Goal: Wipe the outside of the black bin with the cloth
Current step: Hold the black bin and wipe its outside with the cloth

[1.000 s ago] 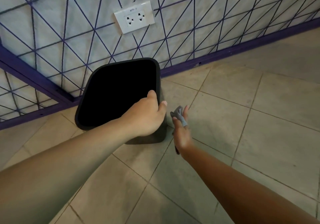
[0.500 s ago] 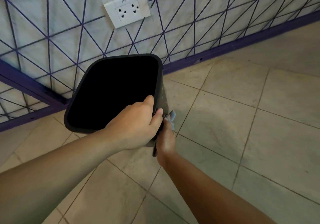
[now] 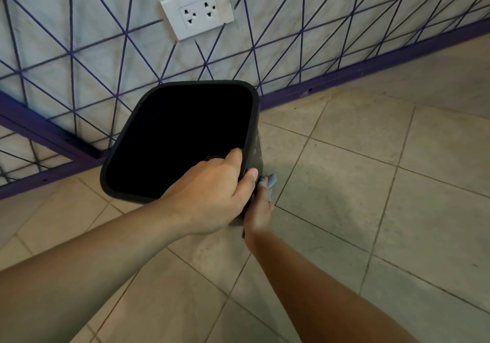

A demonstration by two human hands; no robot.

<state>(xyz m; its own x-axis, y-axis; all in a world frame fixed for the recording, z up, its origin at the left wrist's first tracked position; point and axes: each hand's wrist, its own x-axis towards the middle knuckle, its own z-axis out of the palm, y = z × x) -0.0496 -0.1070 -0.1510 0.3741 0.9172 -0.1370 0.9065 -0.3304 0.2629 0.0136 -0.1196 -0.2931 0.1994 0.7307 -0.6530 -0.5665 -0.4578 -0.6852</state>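
The black bin [image 3: 254, 119] stands on the tiled floor, tilted, its dark opening facing me. My left hand [image 3: 212, 196] grips its near right rim, fingers inside and thumb outside. My right hand [image 3: 258, 214] holds a grey-blue cloth [image 3: 270, 183] against the bin's right outer wall, just below my left thumb. Most of the cloth is hidden between hand and bin.
A wall with purple crossing lines and a purple skirting [image 3: 371, 66] runs right behind the bin. A white double socket [image 3: 197, 11] sits on the wall above it. Beige floor tiles [image 3: 371, 196] spread to the right and toward me.
My right hand moved left with the cloth, from apart from the bin to against its right side. The bin tipped further and turned in my left hand's grip.
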